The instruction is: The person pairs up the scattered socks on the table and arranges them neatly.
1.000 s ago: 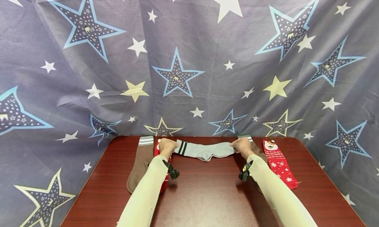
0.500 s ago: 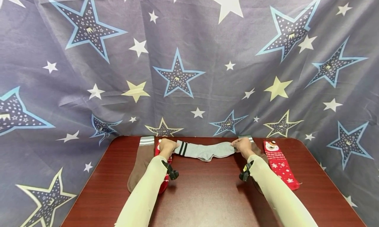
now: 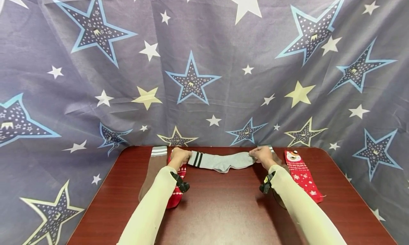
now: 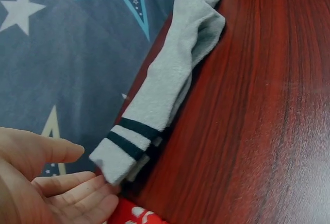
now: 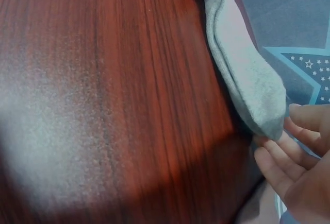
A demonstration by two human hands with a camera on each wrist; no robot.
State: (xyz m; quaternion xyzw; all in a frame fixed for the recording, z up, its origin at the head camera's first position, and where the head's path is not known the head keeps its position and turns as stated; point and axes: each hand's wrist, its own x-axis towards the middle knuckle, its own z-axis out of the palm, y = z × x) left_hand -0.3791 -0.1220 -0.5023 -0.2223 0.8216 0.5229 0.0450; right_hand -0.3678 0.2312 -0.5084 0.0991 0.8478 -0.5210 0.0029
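Note:
A light grey sock (image 3: pixel 220 162) with two black stripes at its cuff lies crosswise near the table's far edge. In the left wrist view, my left hand (image 4: pixel 56 177) is at the striped cuff, its thumb apart from the fingers, whose tips meet the cuff's lower corner. At the toe end is my right hand (image 5: pixel 304 152); its thumb stands off from the fingers, and their tips reach the toe's underside. Beneath or beside my left hand (image 3: pixel 179 157) lies a red patterned sock (image 3: pixel 175 197), partly covered by it. My right hand (image 3: pixel 262 155) partly covers a brown sock (image 3: pixel 278 159).
Another brown sock (image 3: pixel 155 168), with a grey striped cuff, lies at the left, partly behind my left sleeve. A red sock with white snowflakes (image 3: pixel 303 177) is at the right. Behind the dark red table (image 3: pixel 220 209) hangs a star-patterned cloth (image 3: pixel 204 120).
My left hand has shifted slightly left from the cuff, and more of the red sock beside it shows. The grey sock and my right hand stay almost in place.

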